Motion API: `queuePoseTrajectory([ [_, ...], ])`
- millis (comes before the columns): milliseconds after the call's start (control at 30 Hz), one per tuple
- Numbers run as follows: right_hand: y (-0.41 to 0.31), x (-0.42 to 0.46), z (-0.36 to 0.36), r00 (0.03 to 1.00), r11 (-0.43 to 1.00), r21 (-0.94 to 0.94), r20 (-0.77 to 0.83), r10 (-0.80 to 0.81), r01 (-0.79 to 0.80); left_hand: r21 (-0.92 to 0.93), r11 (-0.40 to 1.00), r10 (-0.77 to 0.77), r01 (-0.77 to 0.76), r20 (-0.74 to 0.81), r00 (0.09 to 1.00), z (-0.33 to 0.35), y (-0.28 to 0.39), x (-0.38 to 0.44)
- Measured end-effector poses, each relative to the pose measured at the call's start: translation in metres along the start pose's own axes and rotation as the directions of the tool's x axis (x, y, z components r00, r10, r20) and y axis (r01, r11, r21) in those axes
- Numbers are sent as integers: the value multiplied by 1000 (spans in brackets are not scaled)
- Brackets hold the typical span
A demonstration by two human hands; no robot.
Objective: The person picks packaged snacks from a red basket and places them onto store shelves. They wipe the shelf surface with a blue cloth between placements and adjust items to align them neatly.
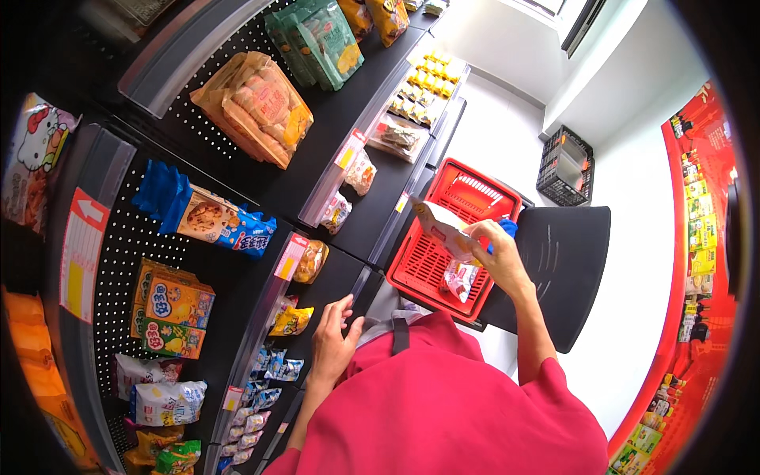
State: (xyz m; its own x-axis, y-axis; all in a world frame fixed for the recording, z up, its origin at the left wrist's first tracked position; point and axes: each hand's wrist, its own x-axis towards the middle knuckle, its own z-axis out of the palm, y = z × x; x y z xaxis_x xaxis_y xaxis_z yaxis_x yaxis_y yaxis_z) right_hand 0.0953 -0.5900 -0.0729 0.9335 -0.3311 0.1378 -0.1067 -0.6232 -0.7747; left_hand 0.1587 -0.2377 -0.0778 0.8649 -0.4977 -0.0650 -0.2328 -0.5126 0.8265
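Observation:
My right hand (497,250) grips the edge of a snack bag (445,230), mostly white, above a red plastic shopping basket (409,270). Inside the basket lies a red and white snack packet (459,279). Something blue shows behind my right fingers; I cannot tell what it is. My left hand (336,332) holds nothing, its fingers a little apart, beside the edge of the lower shelves. Near it on a shelf lies a yellow snack bag (292,320).
Black shelves with snacks fill the left, including a blue cookie bag (205,214) and snack boxes (178,303). A black seat or board (555,261) stands right of the basket. A black crate (566,166) rests by the white wall; a red display runs along the far right.

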Motion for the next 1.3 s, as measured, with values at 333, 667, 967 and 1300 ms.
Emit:
queuePoseTrajectory([
  [333, -136, 38, -39, 970, 755, 612, -99, -222, 235, -87, 971, 226, -224, 8, 974, 11, 34, 40],
  [667, -219, 73, -15, 942, 434, 896, 61, -329, 94, -673, 703, 216, -228, -103, 971, -14, 66, 19],
  [967, -235, 84, -28, 690, 563, 788, 262, -675, 251, -624, 718, 121, -309, -325, 938, -77, 115, -30],
  [1300, -285, 87, -31, 653, 646, 707, 350, -672, 287, -350, 860, 209, -372, -422, 882, -155, 188, -48],
])
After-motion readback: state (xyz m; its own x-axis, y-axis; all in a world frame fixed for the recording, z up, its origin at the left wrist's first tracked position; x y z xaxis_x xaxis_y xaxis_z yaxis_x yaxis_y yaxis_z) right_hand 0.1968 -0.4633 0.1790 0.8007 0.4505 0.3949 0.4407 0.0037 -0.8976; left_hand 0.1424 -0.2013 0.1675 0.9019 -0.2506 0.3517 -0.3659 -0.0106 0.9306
